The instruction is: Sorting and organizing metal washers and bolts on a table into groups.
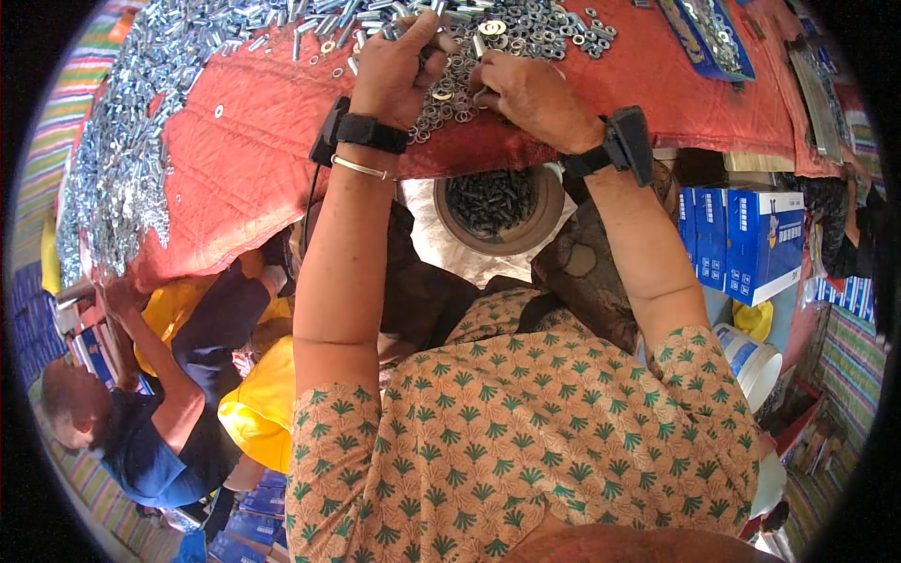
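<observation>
At the far side of the red cloth-covered table (253,103), both my hands are over a pile of loose metal washers (454,92). My left hand (399,75) is closed, its thumb and fingers curled together; what they hold is too small to name. To its right, my right hand (530,94) has its fingertips pinched low among the washers, and what sits between them is hidden. Small silver metal sleeves (202,42) lie heaped beyond and left of my left hand. Hex nuts (577,39) are scattered beyond my right hand.
A round bucket (554,202) with dark bolts inside stands below the table edge, between my forearms. Blue boxes (741,235) are stacked at the right. A blue tray (727,61) of small parts lies at the far right. Another person (155,422) sits at the left.
</observation>
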Motion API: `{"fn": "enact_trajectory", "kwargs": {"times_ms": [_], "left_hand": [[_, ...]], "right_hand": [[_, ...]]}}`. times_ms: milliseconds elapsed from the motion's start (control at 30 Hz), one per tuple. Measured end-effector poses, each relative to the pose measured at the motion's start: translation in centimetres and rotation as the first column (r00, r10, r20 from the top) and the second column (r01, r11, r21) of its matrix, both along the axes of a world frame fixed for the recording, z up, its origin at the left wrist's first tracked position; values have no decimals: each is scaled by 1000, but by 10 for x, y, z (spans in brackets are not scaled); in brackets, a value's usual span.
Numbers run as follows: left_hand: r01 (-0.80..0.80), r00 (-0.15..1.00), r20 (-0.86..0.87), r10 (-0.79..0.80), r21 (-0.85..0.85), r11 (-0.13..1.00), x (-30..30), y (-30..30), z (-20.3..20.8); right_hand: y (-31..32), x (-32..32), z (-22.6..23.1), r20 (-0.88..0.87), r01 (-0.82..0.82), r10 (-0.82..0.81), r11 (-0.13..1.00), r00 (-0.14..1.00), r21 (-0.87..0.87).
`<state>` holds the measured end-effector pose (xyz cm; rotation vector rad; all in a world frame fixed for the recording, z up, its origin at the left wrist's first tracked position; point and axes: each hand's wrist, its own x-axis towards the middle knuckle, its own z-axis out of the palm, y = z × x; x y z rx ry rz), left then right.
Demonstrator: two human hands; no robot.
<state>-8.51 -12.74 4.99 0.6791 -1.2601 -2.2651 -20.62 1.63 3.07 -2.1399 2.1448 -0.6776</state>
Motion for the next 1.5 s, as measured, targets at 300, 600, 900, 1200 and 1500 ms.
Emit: {"fn": "enact_trajectory", "kwargs": {"times_ms": [300, 600, 900, 1200, 1500], "left_hand": [[40, 999, -2, -40, -37, 999, -1, 2, -4], [44, 999, -9, -47, -181, 983, -4, 10, 1], [208, 977, 63, -206, -35, 977, -4, 27, 8], [268, 963, -19, -267, 81, 960, -12, 42, -7], [62, 992, -106, -61, 3, 998, -11, 26, 5]], "right_hand": [[4, -7, 0, 98, -93, 91, 996, 991, 9], [9, -26, 9, 301, -16, 45, 995, 953, -97], [13, -39, 25, 666, 416, -199, 890, 719, -184], [3, -27, 18, 397, 372, -183, 798, 899, -474], [2, -17, 22, 293, 311, -178, 802, 939, -510]]}}
